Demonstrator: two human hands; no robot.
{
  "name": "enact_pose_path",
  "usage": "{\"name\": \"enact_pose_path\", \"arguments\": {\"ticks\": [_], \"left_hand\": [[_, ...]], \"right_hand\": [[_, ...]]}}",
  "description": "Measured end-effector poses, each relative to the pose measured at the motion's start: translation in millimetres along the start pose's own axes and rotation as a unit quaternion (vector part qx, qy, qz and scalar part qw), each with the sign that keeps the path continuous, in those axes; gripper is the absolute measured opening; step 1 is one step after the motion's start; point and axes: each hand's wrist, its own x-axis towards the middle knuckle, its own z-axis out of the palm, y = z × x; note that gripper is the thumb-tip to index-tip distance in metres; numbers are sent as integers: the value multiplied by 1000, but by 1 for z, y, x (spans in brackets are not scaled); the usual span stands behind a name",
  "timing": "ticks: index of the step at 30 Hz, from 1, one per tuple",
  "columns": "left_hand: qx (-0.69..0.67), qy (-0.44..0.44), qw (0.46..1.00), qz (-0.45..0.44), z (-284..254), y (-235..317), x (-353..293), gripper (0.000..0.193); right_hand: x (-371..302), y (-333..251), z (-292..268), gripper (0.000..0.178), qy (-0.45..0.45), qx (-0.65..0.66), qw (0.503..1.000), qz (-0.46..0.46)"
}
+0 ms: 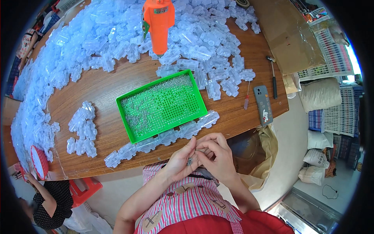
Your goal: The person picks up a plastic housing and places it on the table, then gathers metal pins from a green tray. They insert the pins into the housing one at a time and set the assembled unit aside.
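Holding a little bunch of small metal screws [190, 160] in the cupped left hand [180, 160], palm turned up, right at the near edge of the wooden table [105, 93]. The right hand [216, 154] is pressed up against it, fingers curled in tight and pinching at the screws, so both hands are closed narrow around them. It's too small to tell how many screws there are.

Just beyond the hands there's a row of clear plastic housings [159, 138] lined up end to end along the table edge, touching the front rim of a green perforated tray [201, 101]. The tray has more of those tiny screws scattered in it, mostly toward its left and far side.

Left of the tray sits a small separate cluster of clear housings [82, 130], and the whole far and left side of the table is buried under a big heap of the same clear parts [117, 27]. An orange electric screwdriver [158, 21] hangs over the heap.

Off to the right on the table: a phone in a grey case [263, 104], a thin red-handled screwdriver [246, 97] just beside it, and a small hammer [273, 76]. A sheet of cardboard [288, 35] covers the far right corner. Another person in a dark dotted top [52, 202] is at the lower left, near a red stool [83, 189].
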Motion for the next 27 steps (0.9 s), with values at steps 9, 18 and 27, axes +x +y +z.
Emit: {"name": "enact_pose_path", "arguments": {"ticks": [9,18,27], "left_hand": [[61,94,993,-21,4,-1,-1,59],[-5,95,995,42,7,10,-10,59],[-37,100,992,72,0,14,-28,60]], "right_hand": [[1,-1,1,16,2,-187,971,-149],[28,63,-11,12,129,-15,990,-49],[50,87,10,14,170,-102,973,-117]]}}
